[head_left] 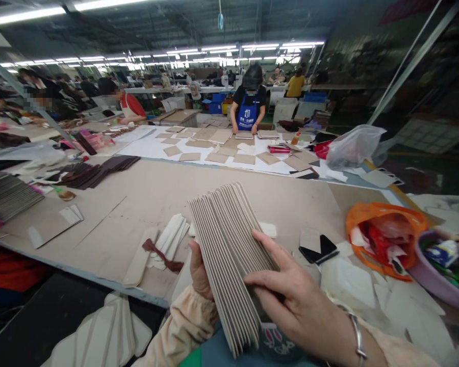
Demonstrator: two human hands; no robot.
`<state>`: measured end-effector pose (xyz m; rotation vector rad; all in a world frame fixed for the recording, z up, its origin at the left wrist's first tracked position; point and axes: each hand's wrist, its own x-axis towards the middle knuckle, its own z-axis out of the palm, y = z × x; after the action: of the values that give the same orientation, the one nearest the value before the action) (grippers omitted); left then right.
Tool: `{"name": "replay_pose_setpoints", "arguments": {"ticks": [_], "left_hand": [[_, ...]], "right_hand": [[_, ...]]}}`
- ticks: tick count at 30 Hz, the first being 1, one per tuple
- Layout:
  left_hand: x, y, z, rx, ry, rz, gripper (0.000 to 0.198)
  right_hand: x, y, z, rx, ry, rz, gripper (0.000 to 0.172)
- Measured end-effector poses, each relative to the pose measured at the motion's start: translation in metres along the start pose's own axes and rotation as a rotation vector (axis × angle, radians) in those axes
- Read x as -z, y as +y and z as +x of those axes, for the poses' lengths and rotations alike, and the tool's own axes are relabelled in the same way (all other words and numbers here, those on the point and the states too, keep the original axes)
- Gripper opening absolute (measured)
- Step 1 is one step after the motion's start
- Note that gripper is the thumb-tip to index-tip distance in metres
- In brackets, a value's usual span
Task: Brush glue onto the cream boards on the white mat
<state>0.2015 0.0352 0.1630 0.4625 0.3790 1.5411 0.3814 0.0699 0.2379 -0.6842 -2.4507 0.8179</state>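
Observation:
A thick stack of beige, round-cornered boards [224, 244] is held on edge in front of me, its many edges fanned toward the camera. My left hand [202, 270] grips the stack from the left, with the thumb up along its side and the other fingers mostly hidden. On the right side, my right hand [290, 288] holds the stack, fingers spread over the board edges; part of its grip is hidden. Left of the stack lie white strips [171, 239] with a dark brown scrap [162, 255] across them. More pale round-cornered boards [103, 331] lie at the lower left.
An orange bag [355, 216] and a purple basin [439, 278] stand at the right, beside a clear plastic container [348, 285]. Dark brown pieces [99, 171] lie at the left. Across the worktable [145, 188], a person in a blue apron [248, 109] handles flat boards.

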Motion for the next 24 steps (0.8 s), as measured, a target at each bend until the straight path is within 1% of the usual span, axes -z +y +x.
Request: {"name": "replay_pose_setpoints", "arguments": {"ticks": [3, 5, 9, 13, 16, 19, 24], "left_hand": [[0.004, -0.001, -0.002, 0.0, -0.017, -0.087, 0.075], [0.009, -0.003, -0.003, 0.016, 0.003, -0.122, 0.08], [0.017, -0.006, -0.003, 0.027, 0.056, -0.199, 0.085], [0.016, -0.007, -0.003, 0.009, 0.043, -0.25, 0.081], [0.013, -0.006, -0.004, -0.005, 0.034, -0.251, 0.08], [0.013, -0.005, -0.006, 0.004, 0.037, -0.198, 0.081], [0.013, -0.005, -0.007, 0.005, 0.076, -0.123, 0.079]], "right_hand": [[0.003, -0.006, 0.001, -0.014, -0.018, 0.001, 0.023], [0.004, -0.009, 0.002, -0.035, -0.027, -0.002, 0.02], [0.001, -0.014, 0.002, -0.075, -0.011, -0.023, 0.024], [-0.004, -0.016, 0.003, -0.103, 0.001, -0.043, 0.023], [-0.005, -0.017, 0.003, -0.112, -0.001, -0.043, 0.021], [-0.005, -0.018, 0.003, -0.116, -0.002, -0.042, 0.018], [-0.005, -0.02, 0.004, -0.111, -0.005, -0.034, 0.016]]}}
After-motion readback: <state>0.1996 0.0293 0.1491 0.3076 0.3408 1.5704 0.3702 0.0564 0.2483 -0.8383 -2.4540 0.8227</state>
